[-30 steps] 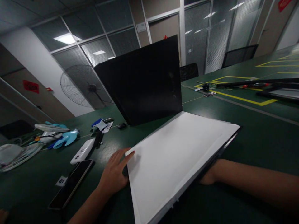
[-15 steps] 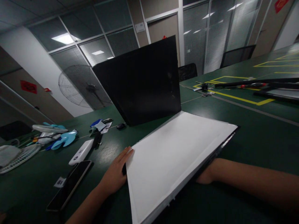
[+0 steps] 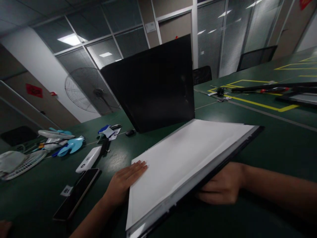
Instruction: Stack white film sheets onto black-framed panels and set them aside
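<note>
A large flat panel with a white sheet on top (image 3: 180, 162) and a dark rim lies tilted in front of me. My left hand (image 3: 123, 181) rests on its left edge, fingers together over the white surface, thumb side hidden. Under the panel's near right edge is my right hand (image 3: 220, 185), its fingers curled beneath, fingertips hidden by the panel. Behind the panel stands a big black rectangular screen or cover (image 3: 151, 86), upright and tilted, touched by neither hand.
On the green table (image 3: 279, 148), to the left, lie a phone (image 3: 76, 195), a white device (image 3: 89, 159), light blue fan blades (image 3: 71, 145), a fan grille and a small black object (image 3: 130, 132). Black bars (image 3: 274, 88) lie at the right. Part of another hand (image 3: 5, 228) shows lower left.
My left hand has slid further onto the white sheet. The panel's near right edge has risen and shows more of its side. My right hand's curled fingers now show below it.
</note>
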The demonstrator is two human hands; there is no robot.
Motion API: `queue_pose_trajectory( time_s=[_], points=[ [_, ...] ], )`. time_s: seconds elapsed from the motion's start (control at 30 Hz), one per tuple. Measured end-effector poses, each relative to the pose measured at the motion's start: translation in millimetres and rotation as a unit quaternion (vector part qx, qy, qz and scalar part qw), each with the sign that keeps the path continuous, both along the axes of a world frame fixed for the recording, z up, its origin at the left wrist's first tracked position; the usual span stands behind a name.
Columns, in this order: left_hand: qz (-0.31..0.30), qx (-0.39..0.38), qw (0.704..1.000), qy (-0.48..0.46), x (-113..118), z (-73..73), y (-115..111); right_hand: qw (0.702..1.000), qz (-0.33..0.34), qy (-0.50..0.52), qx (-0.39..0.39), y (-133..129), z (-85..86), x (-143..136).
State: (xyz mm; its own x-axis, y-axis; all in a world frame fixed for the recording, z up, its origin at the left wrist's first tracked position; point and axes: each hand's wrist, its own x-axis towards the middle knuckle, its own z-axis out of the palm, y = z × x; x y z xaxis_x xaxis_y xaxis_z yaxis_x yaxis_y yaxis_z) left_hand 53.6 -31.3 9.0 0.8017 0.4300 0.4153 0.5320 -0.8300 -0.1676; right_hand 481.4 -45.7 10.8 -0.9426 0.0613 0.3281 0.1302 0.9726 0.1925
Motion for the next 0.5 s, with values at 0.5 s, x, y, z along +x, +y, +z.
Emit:
queue_pose_trajectory(
  time_s=[0.5],
  points=[
    [-0.014,-0.024,0.999,-0.043,-4,3.8,3,0.934,-0.152,0.234,0.221,-19,32.1,3]
  ],
)
